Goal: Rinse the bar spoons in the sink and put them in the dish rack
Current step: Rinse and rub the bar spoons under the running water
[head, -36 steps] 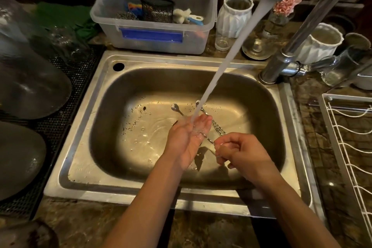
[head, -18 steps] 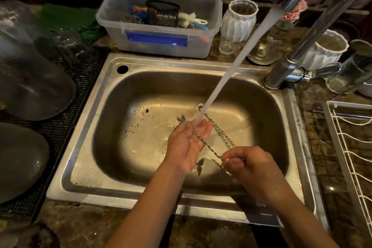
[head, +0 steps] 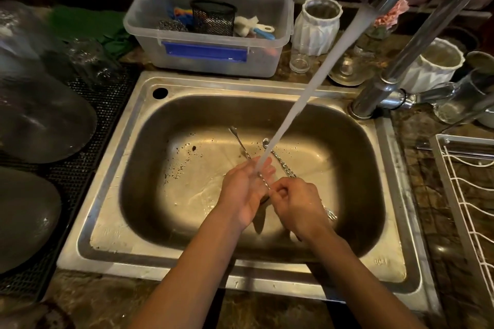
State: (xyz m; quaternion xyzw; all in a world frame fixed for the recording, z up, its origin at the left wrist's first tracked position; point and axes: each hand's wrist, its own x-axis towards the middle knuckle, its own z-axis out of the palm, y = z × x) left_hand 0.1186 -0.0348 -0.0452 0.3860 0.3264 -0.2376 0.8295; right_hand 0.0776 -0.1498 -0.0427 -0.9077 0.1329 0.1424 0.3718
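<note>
In the steel sink (head: 240, 270), water from the faucet (head: 374, 99) lands on my left hand (head: 243, 192). That hand is cupped around the twisted shaft of a bar spoon (head: 236, 136), whose small bowl sticks out toward the back of the basin. My right hand (head: 296, 203) touches the left and pinches the spoon shafts. A second bar spoon (head: 278, 157) lies beside the stream, and a forked end (head: 331, 215) pokes out past my right wrist. The white wire dish rack (head: 467, 195) stands to the right of the sink.
A clear plastic bin (head: 208, 56) with scrubbers and a mesh cup stands behind the sink. White ribbed jars (head: 316, 24) and glassware crowd the back right. Dark plates (head: 40, 120) and glass covers lie on a black mat to the left. Dark specks dot the basin floor.
My right hand drew back along the spoon shafts, then slid forward until it touches the left hand. The left hand stayed under the running water.
</note>
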